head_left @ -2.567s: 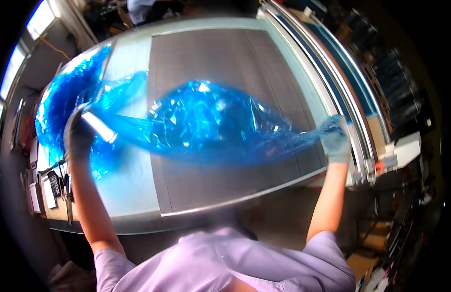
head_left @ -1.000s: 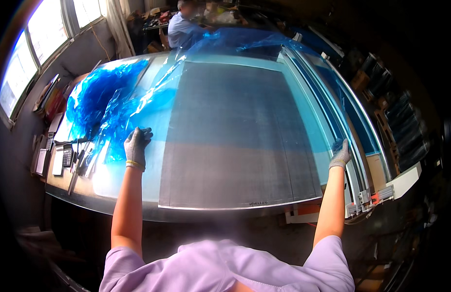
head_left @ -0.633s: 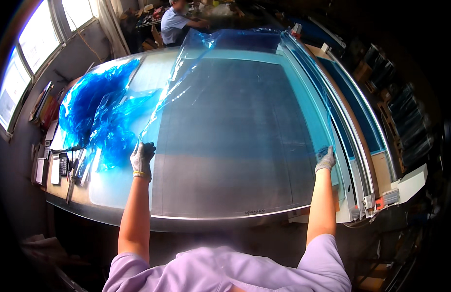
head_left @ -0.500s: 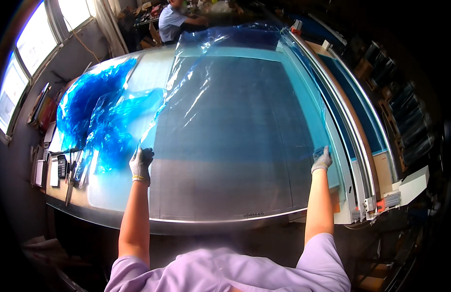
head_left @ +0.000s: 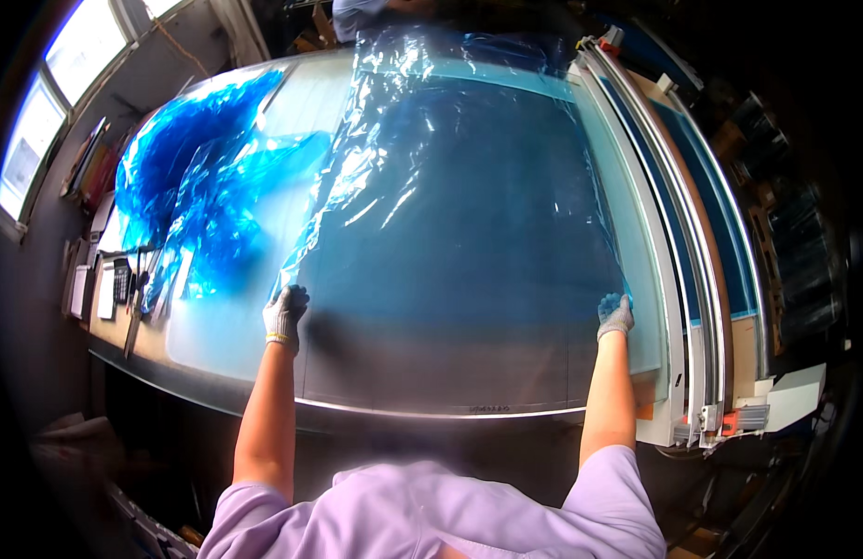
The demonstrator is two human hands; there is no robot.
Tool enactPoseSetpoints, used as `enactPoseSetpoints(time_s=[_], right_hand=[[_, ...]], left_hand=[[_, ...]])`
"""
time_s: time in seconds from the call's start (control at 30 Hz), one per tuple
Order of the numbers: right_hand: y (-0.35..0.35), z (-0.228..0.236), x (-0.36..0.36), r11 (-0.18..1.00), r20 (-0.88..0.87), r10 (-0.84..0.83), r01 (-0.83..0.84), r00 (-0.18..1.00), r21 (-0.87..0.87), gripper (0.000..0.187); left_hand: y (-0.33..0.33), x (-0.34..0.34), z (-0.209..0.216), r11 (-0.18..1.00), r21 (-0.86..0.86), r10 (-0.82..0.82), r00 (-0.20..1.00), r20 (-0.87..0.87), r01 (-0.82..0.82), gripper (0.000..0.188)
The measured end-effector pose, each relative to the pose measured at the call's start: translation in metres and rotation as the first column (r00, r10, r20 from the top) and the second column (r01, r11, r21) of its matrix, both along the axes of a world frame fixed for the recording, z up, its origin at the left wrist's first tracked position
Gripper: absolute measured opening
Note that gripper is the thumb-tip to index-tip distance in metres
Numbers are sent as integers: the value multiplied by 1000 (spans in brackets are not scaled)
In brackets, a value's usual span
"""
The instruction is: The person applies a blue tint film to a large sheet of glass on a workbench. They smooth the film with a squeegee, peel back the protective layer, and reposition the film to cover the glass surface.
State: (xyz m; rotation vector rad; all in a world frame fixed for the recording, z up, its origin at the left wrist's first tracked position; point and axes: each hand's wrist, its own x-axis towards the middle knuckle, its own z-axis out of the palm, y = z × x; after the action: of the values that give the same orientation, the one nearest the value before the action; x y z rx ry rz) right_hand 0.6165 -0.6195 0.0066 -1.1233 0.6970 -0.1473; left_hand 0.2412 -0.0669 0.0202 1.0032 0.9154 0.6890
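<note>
A sheet of clear blue plastic film (head_left: pixel 450 177) stretches over a large dark flat panel (head_left: pixel 431 368) on the table. My left hand (head_left: pixel 285 315), in a pale knit glove with dark fingertips, is closed on the film's near left corner. The near right corner is gripped by my right hand (head_left: pixel 615 315), gloved the same way. Between both hands the film's near edge crosses the panel, whose nearest strip shows uncovered. Bright creases run along the film's left side.
Crumpled blue film (head_left: pixel 194 186) lies heaped on the table's left part. A calculator (head_left: pixel 122 279) and papers sit by the left edge. Long metal rails (head_left: pixel 678 233) run down the right side. Across the table stands a person (head_left: pixel 359 17), partly cut off.
Both hands still hold the film. Its near edge has come down closer to the panel and slightly nearer me. My view has tilted down, so less of the person opposite shows.
</note>
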Motion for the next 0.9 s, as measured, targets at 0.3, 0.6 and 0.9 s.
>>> enactPoseSetpoints(time_s=[0.3,0.6,0.9], right_hand=[[-31,-32,-26,1000,-99,12,-13,995,-5,19],[-72,-51,-44,998,-148,17,-25,989,-52,15],[-102,-53,-70,993,-193,-21,-1,981,-114,10]], left_hand=[[-21,-28,-4,989,-120,87,996,-27,-90,18],[-50,-67,-2,987,-125,74,974,-215,-102,13],[-57,-89,-1,982,-184,-19,939,-344,-47,9]])
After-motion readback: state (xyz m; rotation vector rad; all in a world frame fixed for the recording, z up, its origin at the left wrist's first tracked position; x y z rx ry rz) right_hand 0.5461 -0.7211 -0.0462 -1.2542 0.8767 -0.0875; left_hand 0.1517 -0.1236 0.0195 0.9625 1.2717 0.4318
